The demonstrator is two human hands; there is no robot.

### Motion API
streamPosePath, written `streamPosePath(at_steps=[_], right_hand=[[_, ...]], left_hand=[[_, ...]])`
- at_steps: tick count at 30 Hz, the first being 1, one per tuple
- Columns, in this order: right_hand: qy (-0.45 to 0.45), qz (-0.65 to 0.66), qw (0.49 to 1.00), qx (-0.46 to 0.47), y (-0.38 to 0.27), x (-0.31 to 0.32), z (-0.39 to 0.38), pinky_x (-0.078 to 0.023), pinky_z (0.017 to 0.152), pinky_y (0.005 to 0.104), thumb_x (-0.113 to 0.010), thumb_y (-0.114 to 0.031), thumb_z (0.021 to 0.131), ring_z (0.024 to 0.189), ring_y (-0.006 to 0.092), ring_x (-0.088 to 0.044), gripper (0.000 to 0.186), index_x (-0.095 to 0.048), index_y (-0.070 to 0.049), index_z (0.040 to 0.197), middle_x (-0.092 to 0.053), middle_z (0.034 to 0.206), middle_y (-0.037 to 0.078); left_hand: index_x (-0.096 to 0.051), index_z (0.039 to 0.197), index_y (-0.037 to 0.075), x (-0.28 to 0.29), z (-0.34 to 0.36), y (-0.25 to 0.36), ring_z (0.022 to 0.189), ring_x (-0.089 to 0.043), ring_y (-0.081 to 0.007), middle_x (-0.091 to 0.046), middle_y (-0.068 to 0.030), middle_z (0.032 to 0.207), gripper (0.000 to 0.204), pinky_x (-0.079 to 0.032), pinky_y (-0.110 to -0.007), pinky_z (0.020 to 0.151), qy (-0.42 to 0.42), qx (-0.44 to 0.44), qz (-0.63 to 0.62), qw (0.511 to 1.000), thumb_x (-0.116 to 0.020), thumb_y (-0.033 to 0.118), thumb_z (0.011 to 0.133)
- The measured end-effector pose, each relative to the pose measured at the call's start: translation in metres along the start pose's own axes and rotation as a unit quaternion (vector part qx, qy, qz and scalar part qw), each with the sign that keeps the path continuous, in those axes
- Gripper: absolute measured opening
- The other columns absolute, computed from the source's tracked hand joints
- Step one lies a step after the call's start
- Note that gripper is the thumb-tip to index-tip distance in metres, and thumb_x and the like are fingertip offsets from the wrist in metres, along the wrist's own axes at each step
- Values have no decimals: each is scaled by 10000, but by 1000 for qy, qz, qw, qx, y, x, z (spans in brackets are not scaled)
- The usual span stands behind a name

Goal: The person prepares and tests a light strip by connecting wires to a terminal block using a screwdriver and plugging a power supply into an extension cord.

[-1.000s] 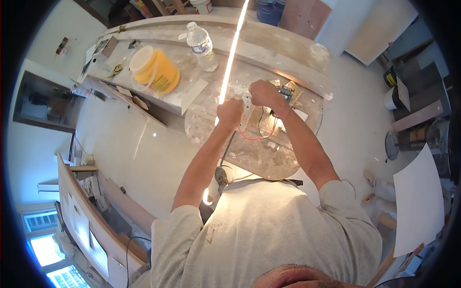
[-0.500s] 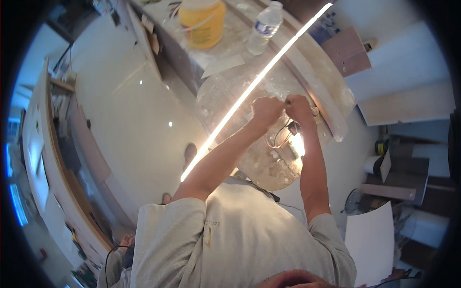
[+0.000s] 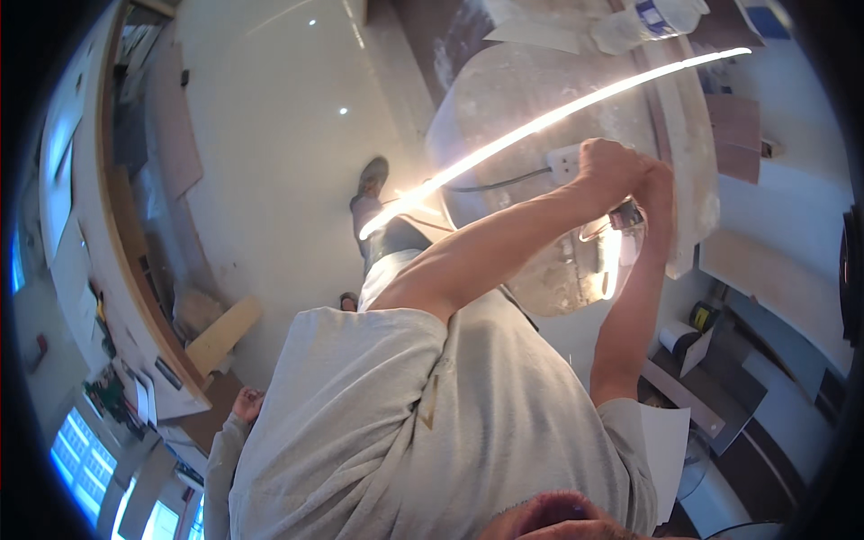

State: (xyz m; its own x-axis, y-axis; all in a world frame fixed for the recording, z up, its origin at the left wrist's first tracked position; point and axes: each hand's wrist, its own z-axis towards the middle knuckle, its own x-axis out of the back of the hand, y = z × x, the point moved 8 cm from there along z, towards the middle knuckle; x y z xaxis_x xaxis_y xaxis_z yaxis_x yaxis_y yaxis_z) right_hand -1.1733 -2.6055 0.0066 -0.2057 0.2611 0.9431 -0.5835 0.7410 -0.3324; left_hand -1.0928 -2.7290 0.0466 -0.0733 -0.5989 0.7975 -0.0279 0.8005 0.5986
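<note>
Power strip point(image 3: 564, 161) lies inside the table's point(image 3: 549, 279) edge, floor point(image 3: 279, 180) beyond, left of the left hand point(image 3: 608, 169). Right hand point(image 3: 656, 187) adjoins; both curl, contents cannot be told.

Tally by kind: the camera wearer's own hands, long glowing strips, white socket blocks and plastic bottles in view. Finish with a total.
Wearer's hands: 2 (left hand, right hand)
Long glowing strip: 1
White socket block: 1
Plastic bottle: 1
Total: 5
</note>
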Motion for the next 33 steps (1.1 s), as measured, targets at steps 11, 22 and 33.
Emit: streamPosePath(at_steps=[11,22,33], right_hand=[[-15,-23,989,-146,-26,-18,8,-506,763,479,-663,-139,708,902,407,-652,171,-698,-16,822,-678,870,222],[-6,10,969,-245,-27,39,-24,-581,781,455,-657,-50,694,869,382,-711,177,-733,3,846,-708,871,230],[10,-9,971,-237,-31,39,-16,-580,785,448,-655,-62,711,865,379,-710,154,-737,-13,832,-705,856,224]], left_hand=[[-769,978,160,-25,11,-23,889,-752,-279,-760,-75,908,164,-603,-404,688,-12,-44,151,987,-622,137,910],[-745,838,82,-18,16,21,806,-741,-336,-742,-144,855,159,-585,-441,679,7,-96,172,980,-606,153,874],[-753,807,82,-10,18,22,832,-737,-340,-742,-144,868,174,-580,-444,703,2,-84,159,984,-595,125,866]])
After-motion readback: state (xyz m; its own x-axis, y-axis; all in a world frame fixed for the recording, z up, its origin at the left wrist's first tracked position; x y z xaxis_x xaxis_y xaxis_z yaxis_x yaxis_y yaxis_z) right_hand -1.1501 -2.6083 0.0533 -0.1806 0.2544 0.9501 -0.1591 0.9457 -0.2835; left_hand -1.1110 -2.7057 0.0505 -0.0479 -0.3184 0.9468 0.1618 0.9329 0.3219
